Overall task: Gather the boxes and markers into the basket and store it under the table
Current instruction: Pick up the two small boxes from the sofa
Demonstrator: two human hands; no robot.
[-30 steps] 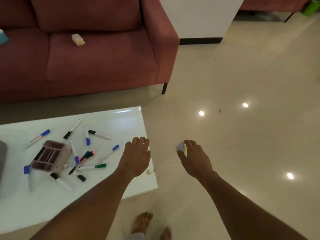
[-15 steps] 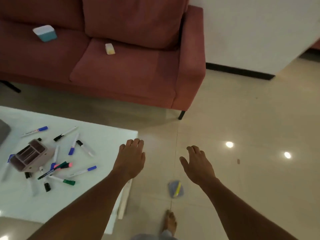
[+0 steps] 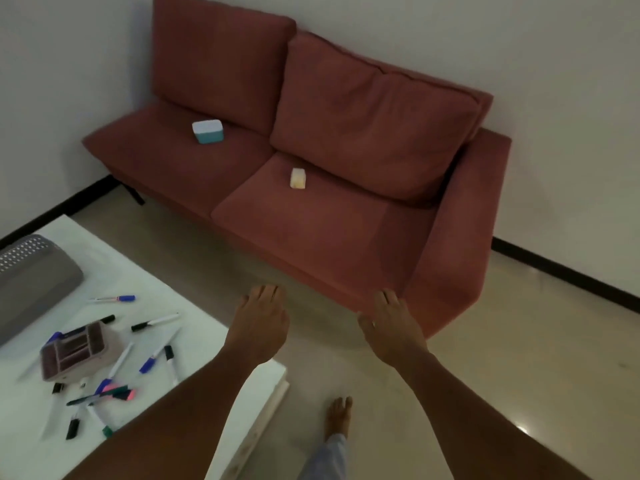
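Since a moment ago the view has swung up to the sofa [image 3: 311, 216], and both hands have come forward empty. Ahead of the right hand [image 3: 391, 327] on the near seat cushion lies the cream box [image 3: 298, 177]; further, beyond the left hand [image 3: 261, 323], the teal box [image 3: 207, 132]. Both hands hang open, fingers loosely spread, holding nothing. Best to step close and take one box per hand — the cushion is soft, so pinch the sides. Markers [image 3: 156, 355] and the grey basket [image 3: 31, 282] wait on the white table [image 3: 166, 271], left of the left hand.
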